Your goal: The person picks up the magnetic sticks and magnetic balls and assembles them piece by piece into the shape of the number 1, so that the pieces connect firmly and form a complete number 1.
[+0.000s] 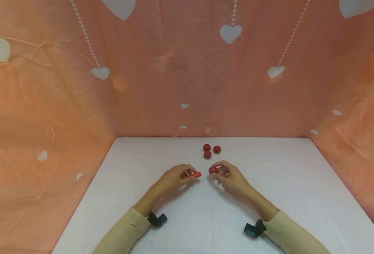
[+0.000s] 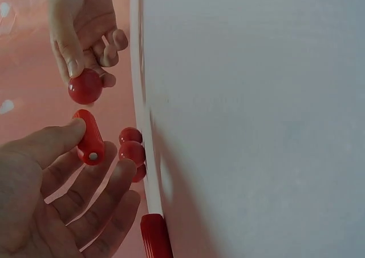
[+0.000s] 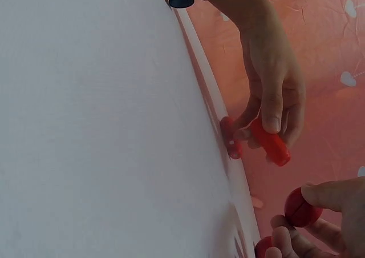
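My left hand (image 1: 175, 176) pinches a red, ridged, rod-like piece (image 1: 198, 174) between thumb and finger. A small white spot shows at one rounded end of that piece (image 2: 91, 141) in the left wrist view. Opposite it, my right hand (image 1: 233, 178) holds a glossy red ball (image 1: 213, 170) with thumb and fingertips. Seen from the right wrist, the ball (image 3: 302, 207) carries a thin dark line. Ball and rod-like piece are apart, a short gap between them. Both hands are above the table.
Beyond the hands, three more red balls (image 1: 207, 155) sit close together on the white table (image 1: 212, 225). Another red ridged piece (image 2: 155, 235) lies near the left hand; I cannot make it out in the head view. Orange cloth (image 1: 206, 88) with hearts hangs around the table.
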Demonstrator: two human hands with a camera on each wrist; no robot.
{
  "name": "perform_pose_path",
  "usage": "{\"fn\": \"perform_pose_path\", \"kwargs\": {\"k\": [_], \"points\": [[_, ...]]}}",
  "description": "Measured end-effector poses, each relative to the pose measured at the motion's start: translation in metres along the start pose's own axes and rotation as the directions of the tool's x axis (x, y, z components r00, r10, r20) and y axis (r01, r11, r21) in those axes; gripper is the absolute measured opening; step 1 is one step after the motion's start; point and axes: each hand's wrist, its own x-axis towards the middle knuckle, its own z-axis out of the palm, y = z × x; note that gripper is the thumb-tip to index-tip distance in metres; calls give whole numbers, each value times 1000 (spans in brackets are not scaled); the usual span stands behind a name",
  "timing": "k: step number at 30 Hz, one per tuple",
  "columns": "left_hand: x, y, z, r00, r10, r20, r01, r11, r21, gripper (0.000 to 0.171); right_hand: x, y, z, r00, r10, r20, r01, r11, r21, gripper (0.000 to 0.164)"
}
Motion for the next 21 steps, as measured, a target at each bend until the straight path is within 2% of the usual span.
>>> {"fn": "perform_pose_path", "kwargs": {"k": [5, 13, 21], "points": [[0, 2, 3, 1000, -4, 10, 4, 1000, 8, 20, -1, 1, 2, 999, 6, 42, -8, 998, 66, 36], [-2, 6, 7, 1000, -17, 26, 17, 1000, 20, 22, -1, 3, 5, 996, -12, 84, 6, 997, 77, 37], [-2, 7, 10, 999, 3, 38, -4, 1000, 24, 23, 0, 7, 8, 994, -45, 102, 34, 994, 104, 37]]}}
